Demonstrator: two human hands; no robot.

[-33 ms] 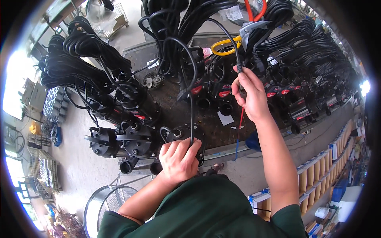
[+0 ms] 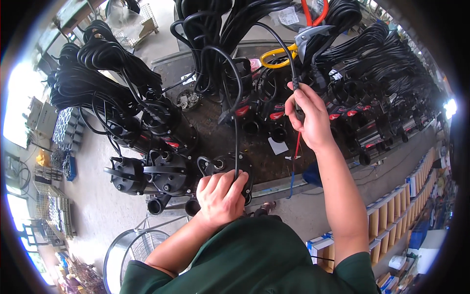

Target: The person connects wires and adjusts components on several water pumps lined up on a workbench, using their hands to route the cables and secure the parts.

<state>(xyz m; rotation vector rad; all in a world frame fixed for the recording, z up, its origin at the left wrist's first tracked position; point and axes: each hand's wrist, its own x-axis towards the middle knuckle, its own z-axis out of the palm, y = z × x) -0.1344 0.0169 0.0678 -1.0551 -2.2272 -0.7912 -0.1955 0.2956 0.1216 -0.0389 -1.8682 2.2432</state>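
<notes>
My right hand [image 2: 308, 115] is closed, pinching the thick, ribbed end of a black power cable [image 2: 281, 43] between thumb and fingers. The cable arcs down to it from the coils at the back; the tip is partly hidden in the palm. My left hand [image 2: 221, 198] is closed at the front edge of the bench, over a black pump [image 2: 220, 162]. A black cable [image 2: 237, 142] runs down into that hand beside the thumb; its fingers cover what lies beneath. Beyond my right hand is a cutting tool [image 2: 304, 40] with grey blades and red and yellow grips.
More black pumps [image 2: 169, 125] with coiled cables stand at the left, and several others [image 2: 372, 132] line the right. A dish of small metal parts [image 2: 187, 100] and a white paper [image 2: 278, 146] lie on the dark bench [image 2: 208, 130]. A floor fan [image 2: 132, 250] stands below.
</notes>
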